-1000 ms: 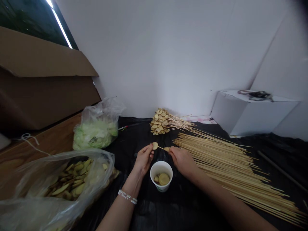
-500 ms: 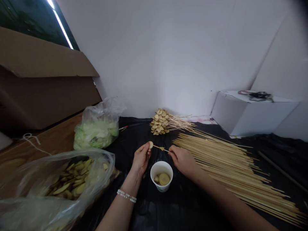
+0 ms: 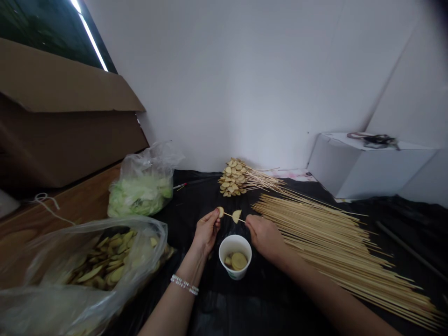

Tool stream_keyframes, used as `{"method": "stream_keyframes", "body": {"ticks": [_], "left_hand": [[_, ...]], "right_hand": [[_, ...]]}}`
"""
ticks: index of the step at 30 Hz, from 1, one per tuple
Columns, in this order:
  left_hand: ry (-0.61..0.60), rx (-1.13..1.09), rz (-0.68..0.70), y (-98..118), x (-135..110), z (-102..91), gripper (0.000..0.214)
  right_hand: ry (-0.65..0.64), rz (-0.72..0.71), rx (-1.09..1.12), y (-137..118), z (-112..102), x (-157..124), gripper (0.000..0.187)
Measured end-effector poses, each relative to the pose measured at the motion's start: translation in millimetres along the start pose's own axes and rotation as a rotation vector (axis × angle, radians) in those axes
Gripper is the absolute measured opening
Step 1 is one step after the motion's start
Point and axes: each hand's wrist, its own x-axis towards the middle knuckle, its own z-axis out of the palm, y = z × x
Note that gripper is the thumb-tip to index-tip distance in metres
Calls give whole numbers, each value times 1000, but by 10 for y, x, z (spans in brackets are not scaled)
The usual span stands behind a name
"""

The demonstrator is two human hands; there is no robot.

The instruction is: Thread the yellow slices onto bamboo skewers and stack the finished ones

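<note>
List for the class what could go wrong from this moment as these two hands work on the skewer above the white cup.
The thin skewer between the left hand and right hand could prick a finger, and the slice on it could split. The white cup sits right below the hands, so a slip could tip it. The loose skewers lie beside the right hand and could be knocked out of line.

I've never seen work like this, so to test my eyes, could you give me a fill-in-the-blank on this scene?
The left hand holds a skewer carrying ____ pale slices. The beaded bracelet is on the ____ wrist. The loose skewers lie to the ____ of the paper cup. The cup stands on a ____ plastic sheet.

Missing words: two; left; right; black.
</note>
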Motion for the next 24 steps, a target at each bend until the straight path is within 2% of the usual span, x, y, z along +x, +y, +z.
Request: {"method": "stream_keyframes", "body": {"ticks": [6, 13, 20, 24], "left_hand": [[-39, 21, -10, -19, -13, 15, 25], [-88, 31, -23, -16, -40, 16, 26], [-88, 41, -52, -47, -58, 39, 29], [-101, 66, -55, -52, -75, 49, 32]], "right_hand": [[42, -26, 12, 19, 24, -9, 23], [-98, 18, 42, 22, -21, 16, 23], [0, 2, 34, 12, -2, 11, 22], [-50, 7, 46, 10, -1, 14, 22]]}}
